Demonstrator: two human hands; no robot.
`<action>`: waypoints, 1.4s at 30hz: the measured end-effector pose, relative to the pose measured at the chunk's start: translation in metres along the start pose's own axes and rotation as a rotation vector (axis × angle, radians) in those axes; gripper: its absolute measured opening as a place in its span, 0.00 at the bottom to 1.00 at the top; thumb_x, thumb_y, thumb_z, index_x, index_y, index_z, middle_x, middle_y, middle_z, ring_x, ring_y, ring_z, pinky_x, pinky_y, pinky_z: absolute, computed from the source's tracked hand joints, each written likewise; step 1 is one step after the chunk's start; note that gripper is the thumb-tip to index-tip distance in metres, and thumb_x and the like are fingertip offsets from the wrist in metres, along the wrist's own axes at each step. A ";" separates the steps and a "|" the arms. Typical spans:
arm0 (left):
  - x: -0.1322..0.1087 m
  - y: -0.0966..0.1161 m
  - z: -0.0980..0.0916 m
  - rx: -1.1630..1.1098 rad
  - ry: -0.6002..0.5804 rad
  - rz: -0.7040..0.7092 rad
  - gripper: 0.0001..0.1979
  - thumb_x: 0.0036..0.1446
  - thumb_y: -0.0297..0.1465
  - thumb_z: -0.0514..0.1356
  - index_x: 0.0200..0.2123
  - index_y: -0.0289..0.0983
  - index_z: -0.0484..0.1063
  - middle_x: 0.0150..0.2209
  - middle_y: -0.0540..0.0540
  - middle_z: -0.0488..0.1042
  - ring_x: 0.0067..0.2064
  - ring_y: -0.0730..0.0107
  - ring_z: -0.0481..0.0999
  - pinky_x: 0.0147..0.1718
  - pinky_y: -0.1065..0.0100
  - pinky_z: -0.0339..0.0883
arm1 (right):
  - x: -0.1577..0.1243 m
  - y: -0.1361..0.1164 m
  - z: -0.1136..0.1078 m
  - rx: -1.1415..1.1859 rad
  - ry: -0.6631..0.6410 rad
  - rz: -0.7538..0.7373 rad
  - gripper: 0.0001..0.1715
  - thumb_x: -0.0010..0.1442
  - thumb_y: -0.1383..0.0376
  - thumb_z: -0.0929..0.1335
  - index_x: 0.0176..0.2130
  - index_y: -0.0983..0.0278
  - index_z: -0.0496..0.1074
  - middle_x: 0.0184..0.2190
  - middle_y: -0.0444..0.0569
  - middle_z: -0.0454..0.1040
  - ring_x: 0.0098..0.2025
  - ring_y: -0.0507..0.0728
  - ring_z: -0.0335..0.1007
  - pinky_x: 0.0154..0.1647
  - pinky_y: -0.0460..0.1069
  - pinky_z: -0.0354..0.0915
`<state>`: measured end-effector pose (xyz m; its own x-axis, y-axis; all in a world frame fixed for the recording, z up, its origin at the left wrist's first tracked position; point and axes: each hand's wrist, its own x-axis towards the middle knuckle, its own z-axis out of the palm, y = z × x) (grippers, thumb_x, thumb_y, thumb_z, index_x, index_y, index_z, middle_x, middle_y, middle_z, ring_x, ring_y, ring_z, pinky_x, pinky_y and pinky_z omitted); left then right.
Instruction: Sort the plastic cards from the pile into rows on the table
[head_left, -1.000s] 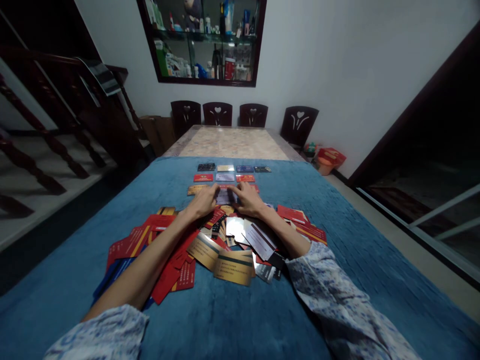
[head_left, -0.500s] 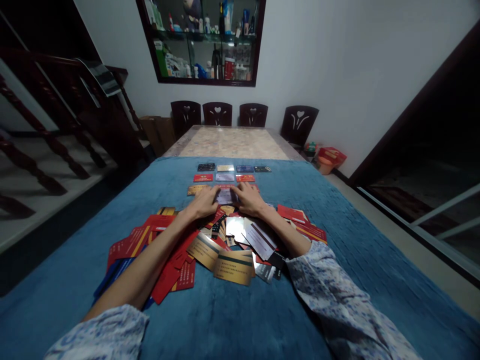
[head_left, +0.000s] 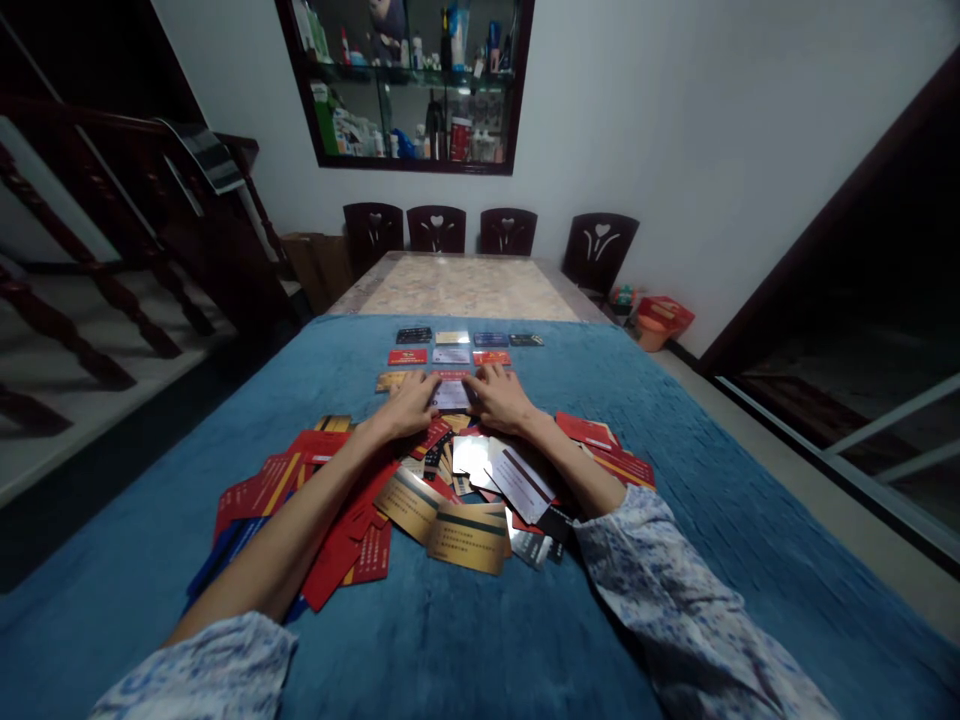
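My left hand (head_left: 409,402) and my right hand (head_left: 499,396) grip a pale lavender plastic card (head_left: 451,396) by its left and right edges, thumbs on the near side. It stands just in front of a red card (head_left: 450,375), which it partly covers. A gold card (head_left: 390,381) lies beside my left fingers. Behind are a red card (head_left: 407,357), a pale card (head_left: 451,356) and an orange-red card (head_left: 491,358) in a row. Under my forearms spreads a heap of loose cards, with a gold card (head_left: 469,538) and a white striped card (head_left: 520,484) on top.
A farther row holds a black card (head_left: 414,336), a cream card (head_left: 452,338), a blue card (head_left: 491,340) and a dark card (head_left: 526,341). Blue cloth (head_left: 600,620) covers the near table. Beyond are the bare tabletop (head_left: 465,285) and several dark chairs (head_left: 600,245).
The lavender card sits slightly lower between my hands, showing more of the red card behind it. My hands have barely moved; the view has shifted a little.
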<state>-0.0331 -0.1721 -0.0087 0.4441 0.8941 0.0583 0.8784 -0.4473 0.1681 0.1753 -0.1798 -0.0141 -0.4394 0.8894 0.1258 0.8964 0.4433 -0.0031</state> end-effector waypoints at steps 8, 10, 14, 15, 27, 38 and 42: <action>0.003 -0.002 0.002 0.019 0.020 0.016 0.22 0.58 0.27 0.60 0.56 0.36 0.67 0.59 0.34 0.68 0.62 0.44 0.63 0.56 0.45 0.63 | 0.000 0.000 -0.003 -0.007 -0.027 -0.010 0.31 0.63 0.61 0.69 0.63 0.64 0.66 0.61 0.62 0.65 0.62 0.69 0.58 0.55 0.60 0.61; 0.004 -0.001 0.001 0.032 0.021 0.021 0.22 0.58 0.26 0.59 0.57 0.36 0.66 0.60 0.33 0.67 0.62 0.44 0.63 0.56 0.44 0.63 | 0.001 0.000 -0.004 -0.010 -0.035 -0.005 0.31 0.62 0.62 0.69 0.62 0.64 0.66 0.61 0.63 0.65 0.62 0.69 0.58 0.54 0.61 0.62; 0.006 0.004 -0.002 0.084 0.007 0.021 0.22 0.59 0.27 0.58 0.57 0.36 0.68 0.60 0.34 0.68 0.63 0.43 0.62 0.57 0.44 0.62 | 0.001 0.001 -0.007 -0.014 -0.044 0.012 0.31 0.62 0.63 0.68 0.63 0.65 0.66 0.61 0.63 0.65 0.62 0.69 0.58 0.54 0.61 0.63; 0.008 0.004 -0.003 0.092 0.004 0.026 0.21 0.59 0.27 0.58 0.56 0.37 0.68 0.59 0.34 0.68 0.63 0.43 0.62 0.56 0.44 0.62 | 0.001 0.001 -0.008 -0.015 -0.045 0.017 0.31 0.62 0.63 0.68 0.63 0.65 0.66 0.61 0.63 0.65 0.62 0.70 0.58 0.54 0.61 0.63; 0.030 -0.005 -0.009 0.099 0.009 0.030 0.19 0.58 0.27 0.58 0.53 0.38 0.71 0.58 0.34 0.69 0.61 0.40 0.62 0.56 0.40 0.60 | 0.020 0.007 -0.017 -0.085 -0.059 0.025 0.28 0.63 0.62 0.68 0.61 0.64 0.69 0.61 0.65 0.66 0.63 0.71 0.57 0.57 0.65 0.63; 0.060 -0.011 -0.022 0.147 0.009 0.042 0.21 0.56 0.26 0.58 0.53 0.39 0.72 0.57 0.35 0.70 0.61 0.41 0.62 0.56 0.40 0.60 | 0.049 0.022 -0.025 -0.117 -0.086 0.023 0.24 0.63 0.64 0.66 0.58 0.64 0.71 0.61 0.65 0.66 0.62 0.70 0.58 0.55 0.65 0.65; 0.072 -0.013 -0.028 0.162 -0.001 0.040 0.21 0.56 0.26 0.58 0.54 0.38 0.72 0.57 0.34 0.70 0.62 0.40 0.61 0.54 0.39 0.61 | 0.059 0.026 -0.029 -0.134 -0.079 0.034 0.27 0.61 0.65 0.67 0.59 0.64 0.70 0.62 0.64 0.65 0.63 0.70 0.58 0.56 0.66 0.65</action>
<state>-0.0177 -0.1016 0.0212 0.4792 0.8756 0.0611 0.8771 -0.4803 0.0047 0.1743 -0.1195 0.0215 -0.4072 0.9120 0.0498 0.9083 0.3986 0.1272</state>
